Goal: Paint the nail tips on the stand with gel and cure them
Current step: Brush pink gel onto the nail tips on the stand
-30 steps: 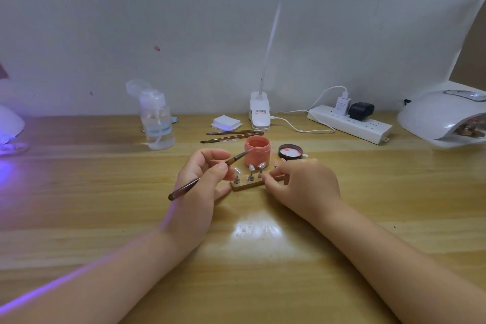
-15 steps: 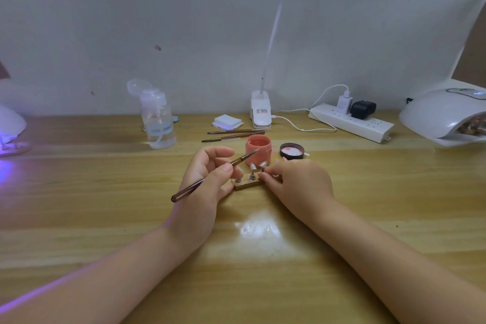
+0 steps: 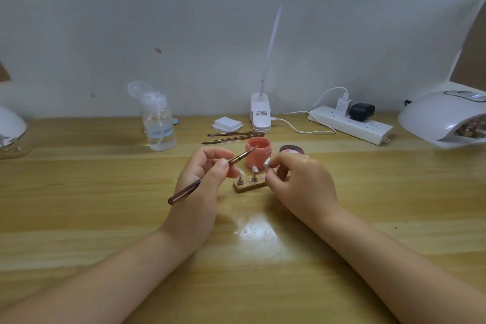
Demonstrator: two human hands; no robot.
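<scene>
A small wooden stand (image 3: 249, 187) lies on the table between my hands, with two nail tips on metal pegs (image 3: 253, 173) upright in it. My left hand (image 3: 202, 179) pinches a brown brush (image 3: 210, 176); its bristle end points up-right toward the open pink gel jar (image 3: 258, 153). My right hand (image 3: 299, 181) pinches a third peg with a clear nail tip (image 3: 267, 163), raised just above the stand's right end. The jar's lid (image 3: 291, 150) lies right of the jar, partly hidden by my right hand.
A white curing lamp (image 3: 444, 117) stands at the far right, a power strip (image 3: 351, 123) to its left. Behind the jar lie two spare brushes (image 3: 231, 138), a white pad stack (image 3: 227, 123) and a lamp clip base (image 3: 260, 116). A clear pump bottle (image 3: 157, 121) stands at back left.
My right hand has lifted one peg with its nail tip off the stand's right end. My left hand has drawn the brush slightly away from the stand.
</scene>
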